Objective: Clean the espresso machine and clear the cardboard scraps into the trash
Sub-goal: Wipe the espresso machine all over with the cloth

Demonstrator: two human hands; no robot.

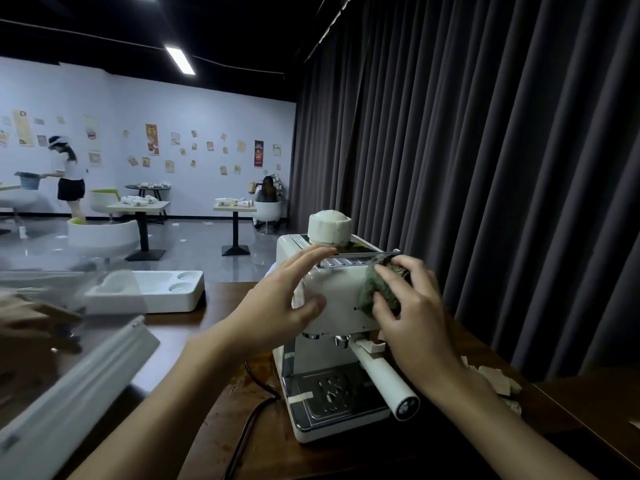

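A cream espresso machine (341, 292) stands on the dark wooden counter (214, 375), its portafilter handle (384, 379) pointing toward me over the metal drip tray (332, 393). My left hand (287, 299) lies with straight fingers against the machine's upper left corner. My right hand (412, 313) grips a dark green-grey cloth (379, 289) and presses it on the front panel near the top right. Pale cardboard scraps (495, 379) lie on the counter right of the machine, partly behind my right wrist.
A black power cord (252, 410) runs from the machine's left side toward me. A white moulded tray (162, 292) sits at the back left of the counter. A white-framed glass case (69, 375) fills the left foreground. Dark curtains hang close behind. Tables, chairs and another person are far off.
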